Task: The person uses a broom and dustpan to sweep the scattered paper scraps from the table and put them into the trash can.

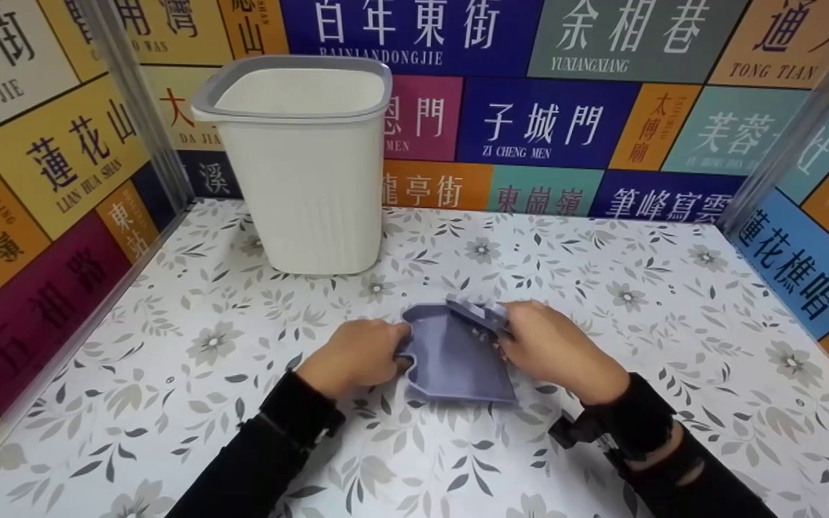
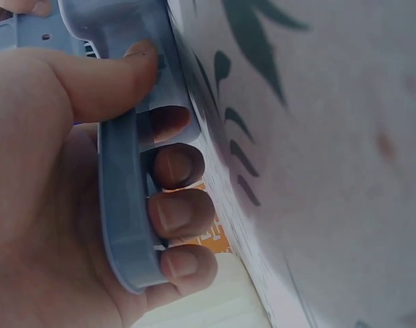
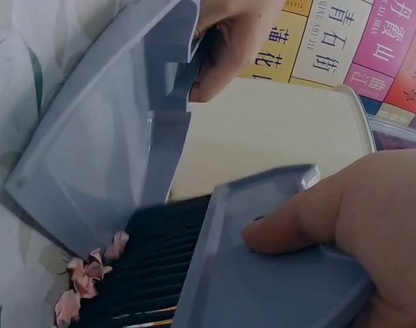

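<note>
My left hand (image 1: 360,352) grips the handle of a grey-blue dustpan (image 1: 458,363), its fingers curled round the handle loop and the thumb on top in the left wrist view. The pan lies low on the table with its wide lip toward the right. A matching hand brush (image 1: 478,315) is in my right hand (image 1: 555,344), thumb laid along its back. In the right wrist view the brush's dark bristles (image 3: 160,253) reach to the pan's lip, and several crumpled pink scraps (image 3: 88,273) lie at the bristle tips beside that lip.
A tall cream bin (image 1: 306,187) with a grey rim stands behind the dustpan to the left. White cloth with a leaf and flower print covers the table (image 1: 623,446). Colourful sign-patterned panels (image 1: 544,122) wall in the back and both sides.
</note>
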Available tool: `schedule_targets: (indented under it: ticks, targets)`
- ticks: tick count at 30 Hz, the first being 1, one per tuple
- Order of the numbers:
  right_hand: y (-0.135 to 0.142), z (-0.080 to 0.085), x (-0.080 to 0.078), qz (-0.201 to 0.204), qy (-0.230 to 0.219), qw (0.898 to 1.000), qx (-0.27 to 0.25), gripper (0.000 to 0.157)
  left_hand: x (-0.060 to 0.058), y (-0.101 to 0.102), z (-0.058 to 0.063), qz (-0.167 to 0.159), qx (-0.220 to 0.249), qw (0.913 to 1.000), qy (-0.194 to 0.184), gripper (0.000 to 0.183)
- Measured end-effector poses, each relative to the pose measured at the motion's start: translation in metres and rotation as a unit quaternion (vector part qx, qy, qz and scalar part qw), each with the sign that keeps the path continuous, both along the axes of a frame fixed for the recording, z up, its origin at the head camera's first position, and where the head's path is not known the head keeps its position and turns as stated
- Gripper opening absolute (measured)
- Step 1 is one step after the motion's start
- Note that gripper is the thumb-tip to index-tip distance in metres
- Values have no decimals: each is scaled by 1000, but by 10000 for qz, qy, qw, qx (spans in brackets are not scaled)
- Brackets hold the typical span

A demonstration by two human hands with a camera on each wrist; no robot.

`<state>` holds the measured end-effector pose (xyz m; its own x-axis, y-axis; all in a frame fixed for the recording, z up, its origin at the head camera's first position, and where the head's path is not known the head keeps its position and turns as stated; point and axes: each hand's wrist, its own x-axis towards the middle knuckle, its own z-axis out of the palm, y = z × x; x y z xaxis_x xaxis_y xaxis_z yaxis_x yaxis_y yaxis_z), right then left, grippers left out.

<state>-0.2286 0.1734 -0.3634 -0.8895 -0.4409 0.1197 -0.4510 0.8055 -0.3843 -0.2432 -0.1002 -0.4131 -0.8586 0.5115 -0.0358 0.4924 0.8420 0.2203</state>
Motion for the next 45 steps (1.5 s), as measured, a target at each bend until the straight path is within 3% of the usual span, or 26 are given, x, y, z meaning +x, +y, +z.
schedule_targets:
  ticks: [4, 8, 12, 15, 20, 30, 33, 45]
  targets:
    - [1, 3, 0, 203, 18, 9993, -318, 35, 1, 0, 0, 47, -18, 10000, -30, 19]
    - [9, 6, -3, 97, 202, 9988, -431, 42, 1, 1, 1, 49, -42, 10000, -32, 18]
    - [21, 6, -11, -300, 649, 9973, -166, 43, 1, 1, 2, 14, -78, 10000, 5, 17]
    - [30, 3, -18, -596, 796, 9947, 251, 30, 1, 1, 1, 10, -63, 10000, 42, 17]
    - [38, 2, -22, -735, 49, 9952, 652, 12, 0, 0, 0, 31, -20, 10000, 17, 16]
    - [30, 7, -14, -764, -1039, 9916, 136, 17, 0, 1, -1, 32, -4, 10000, -36, 17]
    - [28, 6, -13, -723, -1088, 9914, 50, 17, 0, 1, -1, 24, -10, 10000, -17, 17]
    - [19, 6, -10, -322, -473, 9979, 309, 10, 0, -1, 0, -13, 49, 10000, 20, 18]
